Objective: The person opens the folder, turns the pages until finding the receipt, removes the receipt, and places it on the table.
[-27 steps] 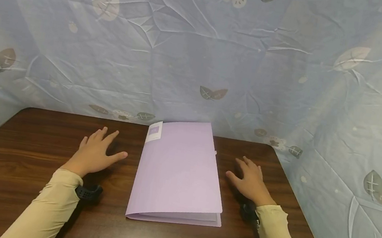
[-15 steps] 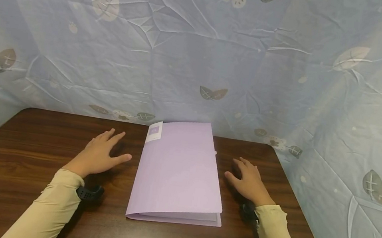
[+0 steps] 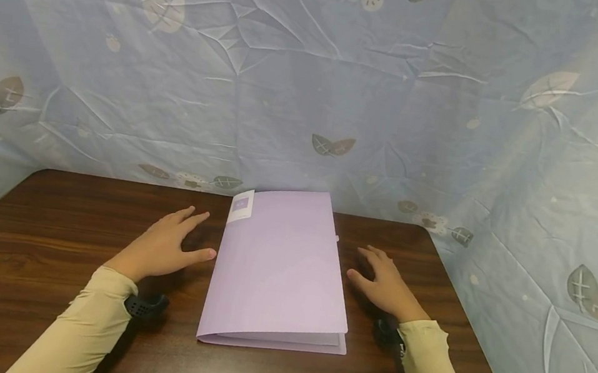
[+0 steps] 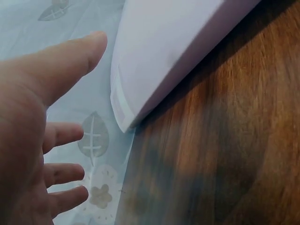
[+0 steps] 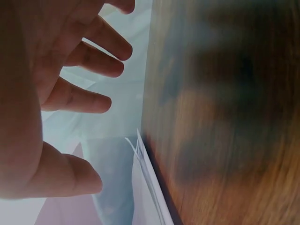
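A light purple folder (image 3: 283, 266) lies closed in the middle of the wooden table, a white label (image 3: 241, 207) at its upper left corner. Its front cover stands slightly raised along the near edge, and pale sheets show inside. My left hand (image 3: 157, 246) hovers just left of the spine, fingers spread, thumb pointing at the folder. In the left wrist view the spine (image 4: 178, 70) runs past the thumb. To the folder's right, my right hand (image 3: 385, 286) has relaxed, parted fingers and holds nothing. The right wrist view shows the folder's opening edge (image 5: 152, 187) beyond that thumb.
The dark brown table (image 3: 42, 241) reaches back to a pale blue curtain (image 3: 288, 97) with leaf and flower prints. More of this cloth hangs along the right side. Each wrist wears a black band, such as the left band (image 3: 147, 305).
My left hand has moved right, closer to the folder's spine. My right hand has shifted slightly left toward the opposite edge. The folder has stayed in place.
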{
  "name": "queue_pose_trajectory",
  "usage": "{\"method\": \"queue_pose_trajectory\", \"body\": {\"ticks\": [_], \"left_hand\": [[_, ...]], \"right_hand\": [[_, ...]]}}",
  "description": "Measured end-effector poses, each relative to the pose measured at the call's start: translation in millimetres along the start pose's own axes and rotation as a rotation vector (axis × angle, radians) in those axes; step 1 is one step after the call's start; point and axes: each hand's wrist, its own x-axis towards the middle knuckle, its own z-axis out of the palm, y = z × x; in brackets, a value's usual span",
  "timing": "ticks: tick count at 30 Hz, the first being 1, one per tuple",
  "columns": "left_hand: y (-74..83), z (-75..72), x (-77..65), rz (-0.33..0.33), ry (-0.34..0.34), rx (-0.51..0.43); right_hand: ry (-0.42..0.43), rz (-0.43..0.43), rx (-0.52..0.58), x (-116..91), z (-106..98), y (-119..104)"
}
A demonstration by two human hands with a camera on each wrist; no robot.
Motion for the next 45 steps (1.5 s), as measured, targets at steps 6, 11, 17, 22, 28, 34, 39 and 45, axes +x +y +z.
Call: {"method": "queue_pose_trajectory", "body": {"ticks": [6,11,17,22,28,34,39,45], "left_hand": [[3.0,2.9,0.6,0.035,-0.033,-0.043],[5.1,7.2,1.9,0.072,-0.101,-0.136],[8.6,11.3,2.5,0.124,-0.131,-0.174],[14.6,12.2,2.6,0.164,-0.155,-0.196],[21.5,13.3,1.8,0.196,-0.188,-0.229],[23.2,17.2,0.5,0.194,-0.225,-0.206],[24.7,18.7,-0.3,0.208,-0.231,-0.197],[28.9,17.9,-0.5,0.171,-0.255,-0.204]], "right_hand": [[-0.012,-0.036,-0.015,0.5,2.1,-2.2],[-0.019,-0.065,-0.004,0.8,3.8,-2.1],[-0.036,-0.082,-0.019,1.3,5.4,-1.5],[-0.045,-0.079,0.010,0.5,4.1,-3.2],[-0.049,-0.068,0.041,-1.0,2.6,-5.7],[-0.056,-0.056,0.053,-2.1,2.9,-6.1],[-0.054,-0.057,0.053,-2.4,3.6,-5.2],[-0.050,-0.042,0.100,0.2,2.7,-5.1]]}}
